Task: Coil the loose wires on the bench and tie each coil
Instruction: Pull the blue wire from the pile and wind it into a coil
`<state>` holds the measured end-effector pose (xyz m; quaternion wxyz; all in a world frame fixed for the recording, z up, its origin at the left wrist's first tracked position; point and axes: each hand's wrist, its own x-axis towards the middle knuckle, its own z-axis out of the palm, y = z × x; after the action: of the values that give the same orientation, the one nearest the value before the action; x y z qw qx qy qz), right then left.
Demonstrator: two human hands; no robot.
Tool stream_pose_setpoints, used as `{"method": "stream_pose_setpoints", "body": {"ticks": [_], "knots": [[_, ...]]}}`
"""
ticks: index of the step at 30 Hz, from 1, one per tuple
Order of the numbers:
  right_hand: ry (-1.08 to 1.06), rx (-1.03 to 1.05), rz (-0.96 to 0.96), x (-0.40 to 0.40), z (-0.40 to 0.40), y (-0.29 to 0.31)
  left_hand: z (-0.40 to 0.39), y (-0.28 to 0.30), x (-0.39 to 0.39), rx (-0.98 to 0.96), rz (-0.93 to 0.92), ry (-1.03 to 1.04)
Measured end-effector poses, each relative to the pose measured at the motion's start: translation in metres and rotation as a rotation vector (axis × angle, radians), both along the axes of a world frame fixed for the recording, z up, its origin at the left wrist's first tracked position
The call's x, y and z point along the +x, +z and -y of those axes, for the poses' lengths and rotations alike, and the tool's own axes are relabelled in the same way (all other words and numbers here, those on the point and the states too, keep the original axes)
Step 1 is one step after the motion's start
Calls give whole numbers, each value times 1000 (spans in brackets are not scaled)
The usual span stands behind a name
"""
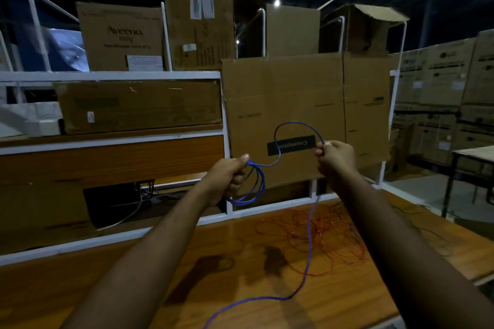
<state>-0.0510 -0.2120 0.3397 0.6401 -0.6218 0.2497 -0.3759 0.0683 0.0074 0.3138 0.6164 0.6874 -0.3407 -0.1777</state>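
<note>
Both hands are raised above the wooden bench (pixel 219 288). My left hand (pixel 229 178) grips a small coil of blue wire (pixel 257 189) that hangs below its fingers. From the coil the blue wire arcs up in a loop to my right hand (pixel 334 157), which pinches it between thumb and fingers. Below my right hand the wire drops to the bench and trails toward the near edge. A tangle of loose red wire (pixel 315 235) lies on the bench under my right forearm. Thin dark wire (pixel 417 224) lies further right.
A white metal frame (pixel 160 230) borders the bench's far side. A flattened cardboard box (pixel 307 104) leans against it. Cartons fill the shelves behind. Stacked boxes (pixel 449 104) and a small table (pixel 473 155) stand at right.
</note>
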Motion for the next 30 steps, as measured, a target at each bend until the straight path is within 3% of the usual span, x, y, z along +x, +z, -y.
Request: {"method": "stream_pose_setpoints", "body": {"ticks": [2,5,7,9,12,17,19,24,30], "knots": [[-118,-368,-293,3,12,-18,-5,3,0,-73,-118,-69],[-18,-698,-600,4,8,-35,-5,8,3,-123,-215,-86],[86,-784,-529,4,-7,-39,-3,12,1,-100,-209,-30],[129,-871,-287,4,-25,-41,0,14,-2,-53,-158,37],[-40,-1210,14,5,-44,-31,6,19,-9,67,-36,116],[-209,-1879,13,11,-39,-16,6,22,-12,109,20,157],[-203,-1899,44,12,-33,-19,4,23,-12,113,25,155],[-79,-1469,113,6,-30,-13,-4,26,-11,154,43,164],[266,-1527,193,-8,-38,5,-5,26,-10,161,36,174]]}}
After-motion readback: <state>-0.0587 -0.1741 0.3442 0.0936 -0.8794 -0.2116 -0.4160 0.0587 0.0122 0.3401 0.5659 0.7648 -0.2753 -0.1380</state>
